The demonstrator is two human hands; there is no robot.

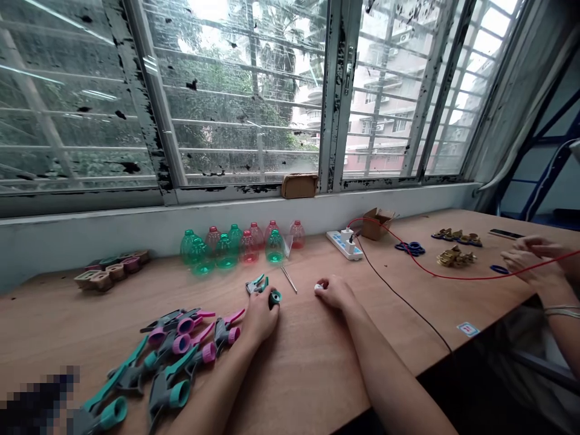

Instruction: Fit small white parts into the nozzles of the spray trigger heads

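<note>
My left hand point(261, 314) is closed around a grey and green spray trigger head point(275, 297), whose round green collar faces right. My right hand point(336, 292) rests on the table with its fingers pinched on a small white piece point(319, 288), too small to name. Between and beyond the hands lies a thin metal rod point(289, 279), perhaps a screwdriver or tweezers. Left of my left forearm sits a pile of spray trigger heads point(181, 344), grey with pink or green collars and levers. Green and red clear bottles point(225, 251) stand at the wall.
A white power strip point(344, 244) with red and black cables stands at the back, near an open cardboard box point(377, 223). Brown moulded pieces point(111, 272) sit at left. On the right, another person's hands point(537, 260) work near gold metal parts point(457, 257) and blue rings point(410, 248).
</note>
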